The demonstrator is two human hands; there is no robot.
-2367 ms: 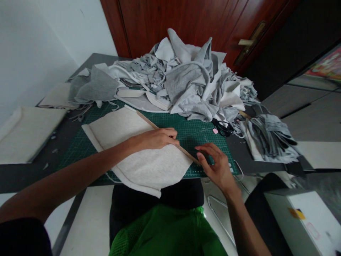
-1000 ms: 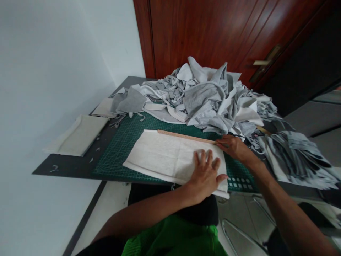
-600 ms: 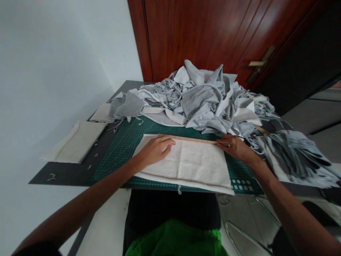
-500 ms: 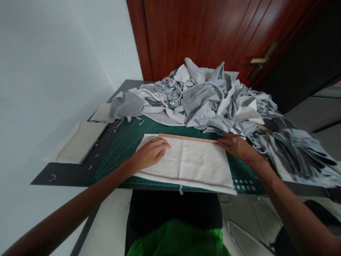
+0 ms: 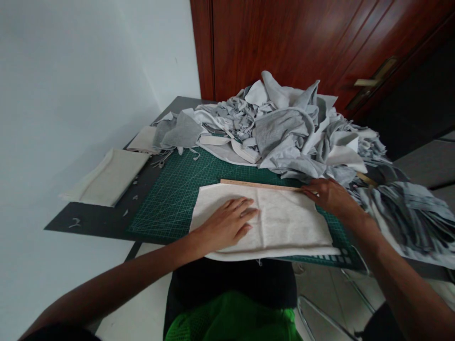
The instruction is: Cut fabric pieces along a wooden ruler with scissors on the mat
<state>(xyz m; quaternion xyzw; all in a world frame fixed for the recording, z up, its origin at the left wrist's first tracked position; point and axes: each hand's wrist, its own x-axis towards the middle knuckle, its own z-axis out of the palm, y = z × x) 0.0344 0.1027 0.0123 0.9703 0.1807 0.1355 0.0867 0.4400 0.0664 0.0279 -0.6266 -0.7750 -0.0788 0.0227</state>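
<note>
A folded piece of cream fabric lies on the green cutting mat in front of me, a crease running down its middle. My left hand rests flat on its left half, fingers stretched out. Along the far edge of the fabric lies a thin wooden ruler. The fingers of my right hand are closed on the ruler's right end, by the fabric's far right corner.
Behind the mat rises a heap of grey and white fabric scraps. Folded cream cloth sits at the table's left edge, and a stack of grey fabric pieces at the right. A wooden door stands behind the table.
My left hand has slid from the fabric's upper left edge toward its middle and nearer to me. The ruler now sits at the fabric's far edge, still held at its right end. The view has shifted slightly.
</note>
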